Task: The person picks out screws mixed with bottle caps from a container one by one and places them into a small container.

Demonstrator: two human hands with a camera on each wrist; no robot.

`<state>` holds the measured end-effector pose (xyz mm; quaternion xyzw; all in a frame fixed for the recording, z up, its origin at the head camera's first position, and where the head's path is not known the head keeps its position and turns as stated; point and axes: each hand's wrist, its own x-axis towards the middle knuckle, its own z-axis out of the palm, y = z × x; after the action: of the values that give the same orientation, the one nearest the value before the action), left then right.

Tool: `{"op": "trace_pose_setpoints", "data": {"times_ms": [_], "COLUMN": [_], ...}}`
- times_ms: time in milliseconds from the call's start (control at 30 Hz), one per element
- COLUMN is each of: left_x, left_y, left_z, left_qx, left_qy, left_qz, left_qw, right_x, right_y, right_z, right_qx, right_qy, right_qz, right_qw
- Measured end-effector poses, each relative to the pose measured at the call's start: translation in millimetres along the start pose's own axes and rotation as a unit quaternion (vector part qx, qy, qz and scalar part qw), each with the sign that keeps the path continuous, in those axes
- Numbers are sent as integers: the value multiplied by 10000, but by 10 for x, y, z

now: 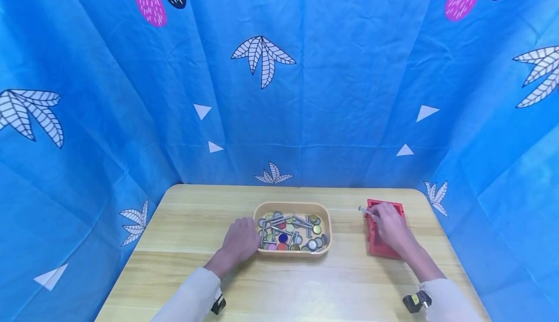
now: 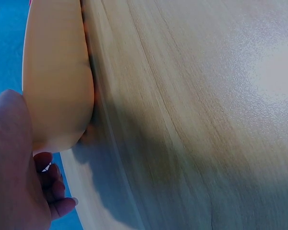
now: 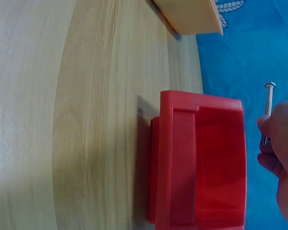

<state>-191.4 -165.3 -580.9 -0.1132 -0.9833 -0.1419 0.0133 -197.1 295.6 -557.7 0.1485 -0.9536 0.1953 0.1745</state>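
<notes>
My left hand (image 1: 242,238) is at the left end of a beige tray (image 1: 328,215). Its thumb (image 2: 12,115) lies along the tray's wall near the rim, and the other fingers curl in beside the tray's end. Inside the tray lie several metal bolts (image 1: 279,230) and round caps (image 1: 317,229) of mixed colours. My right hand (image 1: 390,225) pinches one silver bolt (image 3: 269,98) between thumb and fingers, its head sticking out to the left. That hand is above a red plastic bin (image 3: 180,163), which it partly covers in the head view.
Both the tray and the bin stand on a light wood table (image 1: 305,288), with a stretch of tabletop between them. Blue patterned cloth (image 1: 301,118) hangs behind the table and along both sides.
</notes>
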Motion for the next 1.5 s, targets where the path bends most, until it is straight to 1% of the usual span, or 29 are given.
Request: {"op": "trace_pose_setpoints", "data": {"times_ms": [100, 433, 600, 700, 833, 1000, 1200, 1300, 1400, 1500], "left_x": [6, -2, -10, -12, -14, 3, 6, -3, -2, 2], "left_y": [-1, 12, 10, 7, -5, -9, 3, 1, -1, -3], "left_z": [7, -9, -7, -5, 11, 24, 1, -4, -7, -8], "left_qx": [-5, 73, 123, 96, 39, -5, -93, -35, -79, -141], "left_qy": [25, 147, 143, 226, 351, 232, 76, 72, 106, 82], "left_qz": [-8, 126, 144, 187, 247, 160, 31, 53, 63, 59], "left_qw": [10000, 9998, 9997, 9995, 9991, 9996, 9999, 10000, 9999, 9999], "right_x": [-16, -72, -91, -98, -101, -97, -77, -59, -42, -22], "right_y": [40, 167, 193, 202, 207, 202, 187, 185, 188, 199], "right_z": [-14, -110, -131, -138, -151, -163, -159, -136, -110, -86], "right_qx": [-28, -68, -96, -148, -190, -220, -379, -540, -668, -821], "right_qy": [99, 141, 213, 253, 206, 93, -31, -73, -83, -211], "right_qz": [3, 343, 481, 510, 624, 766, 779, 685, 593, 544], "right_qw": [9999, 9993, 9986, 9983, 9977, 9968, 9962, 9962, 9960, 9949]}}
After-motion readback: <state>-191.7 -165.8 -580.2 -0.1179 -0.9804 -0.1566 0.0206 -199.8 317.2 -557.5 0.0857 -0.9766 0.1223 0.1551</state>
